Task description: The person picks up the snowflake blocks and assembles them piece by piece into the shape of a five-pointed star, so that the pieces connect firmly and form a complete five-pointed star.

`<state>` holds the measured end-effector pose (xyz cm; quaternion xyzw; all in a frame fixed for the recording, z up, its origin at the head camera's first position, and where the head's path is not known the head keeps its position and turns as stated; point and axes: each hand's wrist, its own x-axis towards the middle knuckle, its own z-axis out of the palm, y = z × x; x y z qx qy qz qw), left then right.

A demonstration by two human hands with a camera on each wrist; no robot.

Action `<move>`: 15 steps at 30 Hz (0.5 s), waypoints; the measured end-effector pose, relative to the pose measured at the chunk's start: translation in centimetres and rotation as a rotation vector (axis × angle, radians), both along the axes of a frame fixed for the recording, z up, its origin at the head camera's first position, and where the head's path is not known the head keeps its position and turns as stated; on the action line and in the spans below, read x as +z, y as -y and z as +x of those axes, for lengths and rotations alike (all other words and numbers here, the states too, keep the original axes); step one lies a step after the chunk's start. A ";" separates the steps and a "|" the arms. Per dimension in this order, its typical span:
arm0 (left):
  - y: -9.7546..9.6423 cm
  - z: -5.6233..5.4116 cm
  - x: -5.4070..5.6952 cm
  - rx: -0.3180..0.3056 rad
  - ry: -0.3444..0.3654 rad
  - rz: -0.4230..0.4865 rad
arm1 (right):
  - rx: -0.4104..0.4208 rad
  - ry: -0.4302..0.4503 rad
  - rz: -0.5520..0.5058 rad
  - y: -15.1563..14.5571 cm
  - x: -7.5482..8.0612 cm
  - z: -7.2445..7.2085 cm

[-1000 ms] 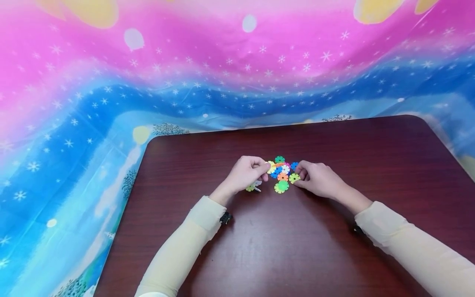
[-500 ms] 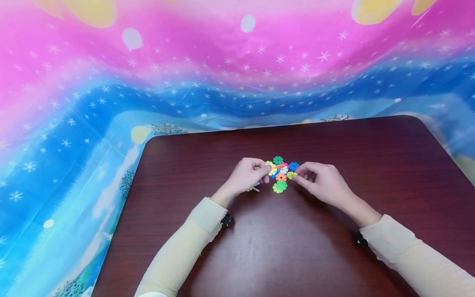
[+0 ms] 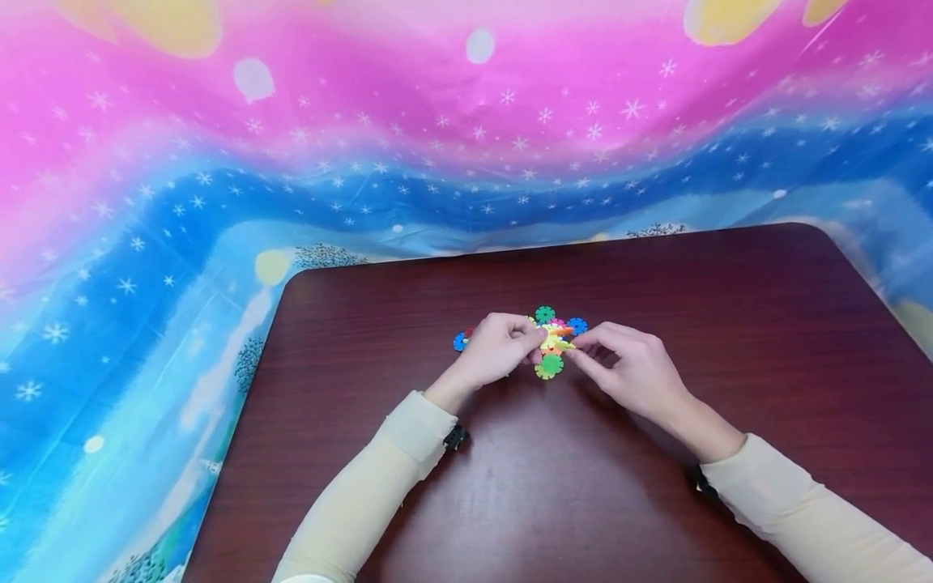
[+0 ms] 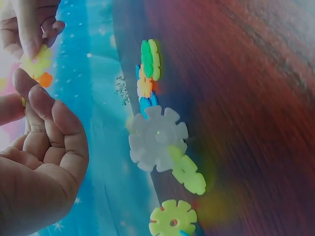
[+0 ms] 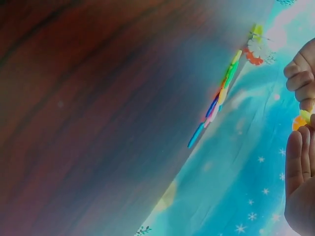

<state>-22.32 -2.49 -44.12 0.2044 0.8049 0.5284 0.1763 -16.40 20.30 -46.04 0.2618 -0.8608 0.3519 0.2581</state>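
Note:
Between thumb and fingers my left hand [image 3: 499, 348] pinches a yellow notched snowflake disc [image 3: 548, 336], with an orange disc [image 3: 561, 331] beside it. My right hand [image 3: 632, 364] pinches a yellow-green snowflake disc [image 3: 566, 346] almost edge-on, right at the left hand's pieces. In the left wrist view, a yellow disc [image 4: 37, 64] is seen at the right fingertips with an orange disc [image 4: 45, 79] below it. The right wrist view shows the fingertips of both hands close together around yellow and orange pieces. Fingers partly hide where the discs meet.
Several discs lie on the dark wooden table [image 3: 583, 470] under the hands, including a green disc [image 3: 545, 313], a blue disc [image 3: 577, 325] and a light green disc [image 3: 551, 365]. A blue piece [image 3: 460, 342] shows left of the left hand. A whitish disc [image 4: 158, 139] carries a yellow-green one.
My left hand has shifted right, bringing its discs to the right hand's. The yellow-green disc has turned from face-on to edge-on. A blue piece at the left has come into sight.

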 end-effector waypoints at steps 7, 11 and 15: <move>-0.3 0.4 -0.4 0.018 -0.025 0.004 | -0.004 -0.052 -0.006 0.3 -0.1 0.1; -0.5 0.7 -0.5 0.050 0.024 0.063 | -0.022 -0.064 0.003 0.4 -0.1 0.2; -0.8 0.8 -0.4 0.077 -0.011 0.054 | -0.025 -0.102 -0.015 0.7 0.0 0.2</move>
